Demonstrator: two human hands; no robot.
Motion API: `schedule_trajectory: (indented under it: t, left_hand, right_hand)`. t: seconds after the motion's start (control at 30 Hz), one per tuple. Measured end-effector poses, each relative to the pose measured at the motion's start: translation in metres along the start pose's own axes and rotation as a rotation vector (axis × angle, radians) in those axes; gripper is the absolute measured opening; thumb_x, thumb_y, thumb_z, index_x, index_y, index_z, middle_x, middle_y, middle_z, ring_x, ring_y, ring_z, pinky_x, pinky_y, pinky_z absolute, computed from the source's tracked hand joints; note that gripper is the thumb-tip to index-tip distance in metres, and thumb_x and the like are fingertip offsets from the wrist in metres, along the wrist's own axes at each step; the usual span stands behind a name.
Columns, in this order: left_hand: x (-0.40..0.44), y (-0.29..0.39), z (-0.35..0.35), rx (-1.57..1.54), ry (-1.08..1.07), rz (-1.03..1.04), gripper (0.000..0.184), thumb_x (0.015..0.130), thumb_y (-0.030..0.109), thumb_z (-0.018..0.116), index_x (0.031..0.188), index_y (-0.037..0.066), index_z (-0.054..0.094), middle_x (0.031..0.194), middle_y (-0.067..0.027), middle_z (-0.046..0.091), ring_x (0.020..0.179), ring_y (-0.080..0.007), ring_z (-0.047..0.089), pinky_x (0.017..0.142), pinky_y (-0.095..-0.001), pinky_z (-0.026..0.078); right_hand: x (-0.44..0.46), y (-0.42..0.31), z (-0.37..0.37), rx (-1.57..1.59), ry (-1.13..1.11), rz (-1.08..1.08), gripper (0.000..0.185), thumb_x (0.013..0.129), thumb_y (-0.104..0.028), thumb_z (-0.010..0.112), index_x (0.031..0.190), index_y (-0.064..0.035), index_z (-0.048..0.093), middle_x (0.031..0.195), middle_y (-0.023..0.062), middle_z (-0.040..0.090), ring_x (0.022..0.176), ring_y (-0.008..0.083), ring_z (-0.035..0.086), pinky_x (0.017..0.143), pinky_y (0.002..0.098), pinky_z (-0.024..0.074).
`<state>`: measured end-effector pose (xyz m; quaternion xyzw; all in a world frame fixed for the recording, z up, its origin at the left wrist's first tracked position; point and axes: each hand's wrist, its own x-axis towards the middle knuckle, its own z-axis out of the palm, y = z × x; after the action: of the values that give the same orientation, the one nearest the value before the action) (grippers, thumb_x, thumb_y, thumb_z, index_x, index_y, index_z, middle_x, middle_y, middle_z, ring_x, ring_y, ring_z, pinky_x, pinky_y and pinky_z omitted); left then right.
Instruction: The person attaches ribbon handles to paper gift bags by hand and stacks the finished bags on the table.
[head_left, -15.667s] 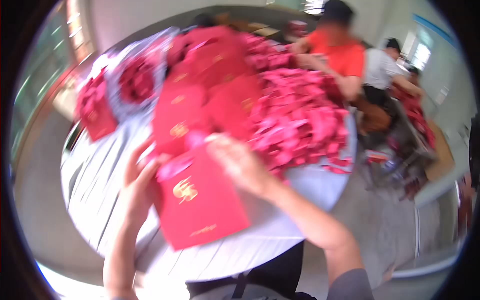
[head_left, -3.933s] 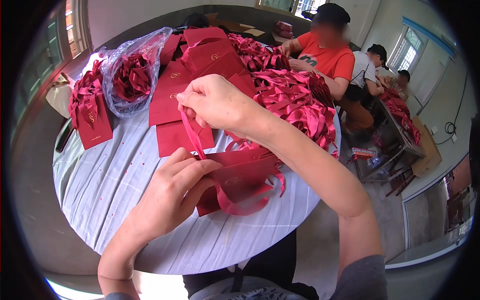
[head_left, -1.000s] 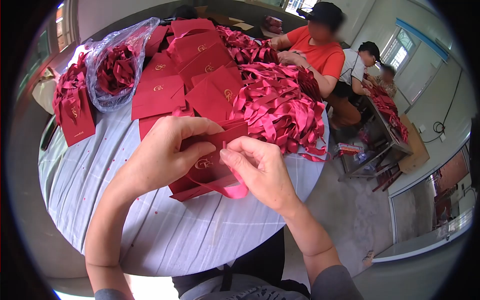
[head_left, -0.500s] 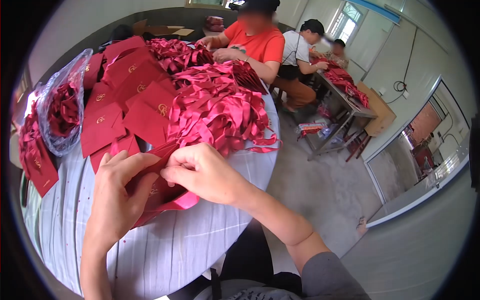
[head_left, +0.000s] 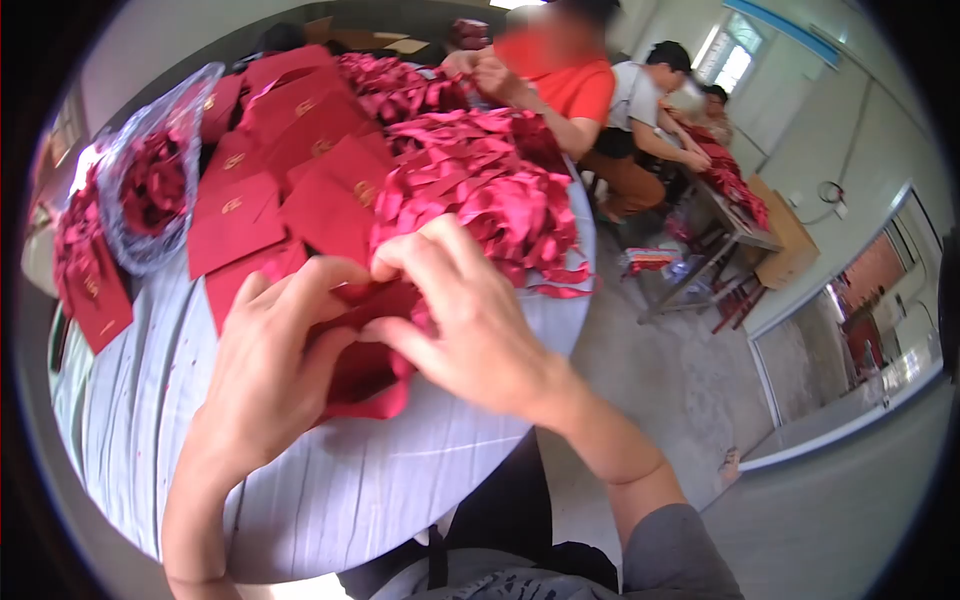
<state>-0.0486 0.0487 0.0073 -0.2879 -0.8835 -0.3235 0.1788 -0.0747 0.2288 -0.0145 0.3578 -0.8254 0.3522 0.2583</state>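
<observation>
Between my two hands is a small red gift bag (head_left: 372, 372) with a pink-red ribbon, tilted above the near part of the table. My left hand (head_left: 270, 360) grips its left side, thumb and fingers curled at the upper edge. My right hand (head_left: 475, 325) holds the right upper edge between thumb and fingers. Both hands hide much of the bag. Just beyond them lie flat red bags (head_left: 236, 225) with gold emblems, and a heap of glossy red ribbons (head_left: 480, 190) attached to more bags.
A round table (head_left: 400, 480) has a pale cloth. At left stands a clear plastic bag (head_left: 118, 250) with red items inside, beside hanging red bags (head_left: 98, 305). Across the table sits a person in a red shirt (head_left: 582, 85); others work at a farther table (head_left: 735, 228).
My right hand has gone from a close pinch to a wider hold, fingers and thumb farther apart on the bag's edge. The whole view has shifted, so the table appears higher and further right.
</observation>
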Motion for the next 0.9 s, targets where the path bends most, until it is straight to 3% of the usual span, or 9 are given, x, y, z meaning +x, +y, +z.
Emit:
schedule_trajectory:
  t: [0.17,0.23,0.27,0.33,0.47,0.57,0.63,0.77,0.9]
  left_hand:
    - [-0.003,-0.008,0.005,0.063,0.025,0.091,0.030,0.074,-0.004,0.059,0.097,0.004,0.043,0.078,-0.0095,0.061,0.077,-0.0289,0.058,0.068,-0.0356,0.036]
    - [-0.002,-0.007,0.006,0.060,0.027,0.106,0.030,0.074,-0.004,0.060,0.096,0.003,0.041,0.078,-0.0100,0.061,0.077,-0.0293,0.058,0.068,-0.0358,0.036]
    - [-0.003,-0.007,0.006,0.053,0.026,0.102,0.030,0.074,-0.004,0.060,0.095,0.003,0.041,0.078,-0.0101,0.060,0.076,-0.0295,0.057,0.068,-0.0359,0.036]
    - [-0.003,-0.006,0.005,0.058,0.020,0.097,0.030,0.074,-0.003,0.060,0.095,0.003,0.040,0.078,-0.0106,0.060,0.076,-0.0298,0.057,0.068,-0.0362,0.036]
    - [-0.003,-0.004,-0.001,0.008,-0.056,0.062,0.030,0.074,-0.004,0.063,0.096,0.001,0.043,0.086,-0.0126,0.058,0.083,-0.0319,0.055,0.070,-0.0384,0.043]
    - [-0.004,-0.004,0.001,0.046,-0.045,0.056,0.029,0.074,-0.003,0.064,0.095,0.001,0.045,0.084,-0.0127,0.058,0.082,-0.0318,0.055,0.069,-0.0377,0.043]
    - [-0.004,-0.003,0.002,0.050,-0.038,0.060,0.028,0.074,-0.003,0.064,0.095,0.001,0.045,0.083,-0.0129,0.058,0.081,-0.0319,0.055,0.068,-0.0377,0.043]
    - [-0.003,-0.004,0.005,0.063,-0.009,0.091,0.027,0.074,-0.004,0.064,0.094,0.000,0.046,0.081,-0.0135,0.058,0.078,-0.0322,0.055,0.067,-0.0375,0.043]
    - [-0.004,0.000,0.005,0.035,-0.033,0.037,0.026,0.074,-0.004,0.064,0.093,0.000,0.047,0.081,-0.0141,0.058,0.077,-0.0322,0.055,0.067,-0.0371,0.044]
  right_hand:
    - [0.012,0.013,-0.008,0.052,-0.154,-0.032,0.027,0.069,-0.010,0.071,0.091,-0.0008,0.058,0.091,0.0130,0.045,0.089,0.0279,0.047,0.079,0.0372,0.0405]
    - [0.023,0.018,-0.012,0.091,-0.363,-0.088,0.021,0.071,-0.012,0.069,0.086,0.0003,0.062,0.093,0.0139,0.046,0.092,0.0281,0.047,0.081,0.0368,0.0407]
    - [0.029,0.019,-0.013,0.165,-0.402,-0.094,0.017,0.070,-0.009,0.068,0.083,0.0000,0.063,0.089,0.0096,0.044,0.087,0.0215,0.049,0.075,0.0313,0.0421]
    - [0.044,0.022,-0.019,0.252,-0.588,-0.029,0.016,0.073,-0.011,0.068,0.084,-0.0003,0.063,0.090,0.0078,0.045,0.086,0.0184,0.049,0.075,0.0276,0.0408]
    - [0.067,0.038,-0.023,0.519,-0.917,0.124,0.024,0.086,-0.023,0.062,0.094,-0.0005,0.066,0.081,0.0041,0.054,0.083,0.0135,0.050,0.073,0.0265,0.0407]
    - [0.079,0.041,-0.020,0.453,-1.031,0.221,0.027,0.084,-0.023,0.064,0.098,-0.0001,0.067,0.082,0.0039,0.061,0.078,0.0120,0.055,0.072,0.0246,0.0421]
    - [0.085,0.043,-0.016,0.573,-1.057,0.291,0.026,0.079,-0.024,0.069,0.094,-0.0025,0.069,0.078,0.0003,0.065,0.070,0.0073,0.054,0.064,0.0235,0.0418]
    - [0.093,0.055,-0.004,0.654,-1.173,0.431,0.021,0.074,-0.028,0.075,0.078,-0.0084,0.069,0.059,-0.0074,0.050,0.054,0.0040,0.038,0.050,0.0223,0.0277]
    - [0.094,0.055,-0.003,0.591,-1.209,0.358,0.019,0.073,-0.024,0.075,0.074,-0.0064,0.069,0.060,-0.0062,0.053,0.056,0.0046,0.041,0.052,0.0229,0.0289]
